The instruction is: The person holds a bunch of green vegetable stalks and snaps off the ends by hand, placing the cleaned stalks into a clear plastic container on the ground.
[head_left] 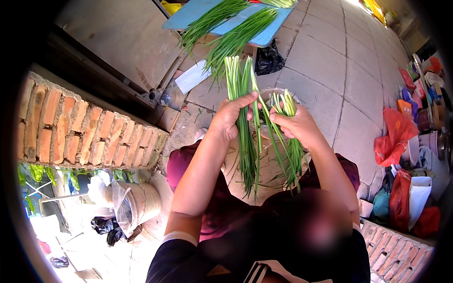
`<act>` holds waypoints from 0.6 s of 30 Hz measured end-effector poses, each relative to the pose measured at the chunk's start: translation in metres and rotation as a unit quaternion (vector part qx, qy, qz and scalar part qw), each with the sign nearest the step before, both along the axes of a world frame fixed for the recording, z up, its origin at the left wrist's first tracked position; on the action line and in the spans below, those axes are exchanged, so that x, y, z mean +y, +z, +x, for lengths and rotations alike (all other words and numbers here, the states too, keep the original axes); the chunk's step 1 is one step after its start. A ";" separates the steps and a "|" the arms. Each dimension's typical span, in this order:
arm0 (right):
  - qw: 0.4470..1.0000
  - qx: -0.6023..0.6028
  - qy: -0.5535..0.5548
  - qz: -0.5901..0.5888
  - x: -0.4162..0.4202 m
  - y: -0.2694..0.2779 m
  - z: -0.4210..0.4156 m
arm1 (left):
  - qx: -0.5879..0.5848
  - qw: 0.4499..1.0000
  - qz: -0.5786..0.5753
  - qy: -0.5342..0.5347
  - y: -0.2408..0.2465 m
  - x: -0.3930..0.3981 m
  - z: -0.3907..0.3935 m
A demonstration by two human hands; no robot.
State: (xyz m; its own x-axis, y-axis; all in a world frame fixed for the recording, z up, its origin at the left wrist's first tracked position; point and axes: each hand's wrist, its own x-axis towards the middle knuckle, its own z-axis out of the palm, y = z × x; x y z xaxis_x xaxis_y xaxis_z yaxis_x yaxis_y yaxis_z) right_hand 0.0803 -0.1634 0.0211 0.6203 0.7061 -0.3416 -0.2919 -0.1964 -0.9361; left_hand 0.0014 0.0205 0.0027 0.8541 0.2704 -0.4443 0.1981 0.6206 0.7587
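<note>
My left hand [231, 115] grips a bunch of garlic chives [246, 152], pale cut ends up and green leaves hanging down. A smaller bunch of chives [292, 152] is in my right hand [295, 122], its whitish ends poking above the fingers. A few loose stalks [263, 102] slant between the two hands, and my right fingertips touch them. Behind my hands a round container [283, 91] stands on the floor, mostly hidden. Farther off, two heaps of chives, one on the left [212, 21] and one on the right [244, 33], lie over the edge of a blue board [262, 39].
A black plastic bag [269, 60] and a white sheet [193, 77] are near the blue board. On the left is a brick wall [88, 123], with a lined bucket [141, 201] beyond it. Bags, including a red one [394, 136], and household goods crowd the right side.
</note>
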 end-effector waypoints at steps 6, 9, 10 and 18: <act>0.970 -0.240 0.020 0.007 0.006 -0.006 -0.014 | -0.011 1.000 -0.007 0.016 -0.010 0.003 0.000; 0.973 -0.223 0.039 -0.039 0.008 -0.006 -0.017 | -0.020 0.999 -0.014 0.030 -0.004 -0.002 0.001; 0.974 -0.216 0.039 -0.060 0.009 -0.007 -0.018 | -0.023 0.999 -0.011 0.034 -0.004 -0.003 0.001; 0.983 -0.173 0.040 -0.051 0.012 -0.003 -0.023 | -0.020 0.998 -0.015 0.065 -0.007 -0.005 0.001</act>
State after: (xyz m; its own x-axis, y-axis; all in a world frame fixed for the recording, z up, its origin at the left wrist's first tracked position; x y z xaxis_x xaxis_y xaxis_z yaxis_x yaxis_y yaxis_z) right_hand 0.0570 -0.1510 0.0185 0.6554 0.7305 -0.1921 0.0598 -0.3038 -0.9509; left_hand 0.0029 0.0154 -0.0038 0.8301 0.3668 -0.4200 0.0842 0.6621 0.7447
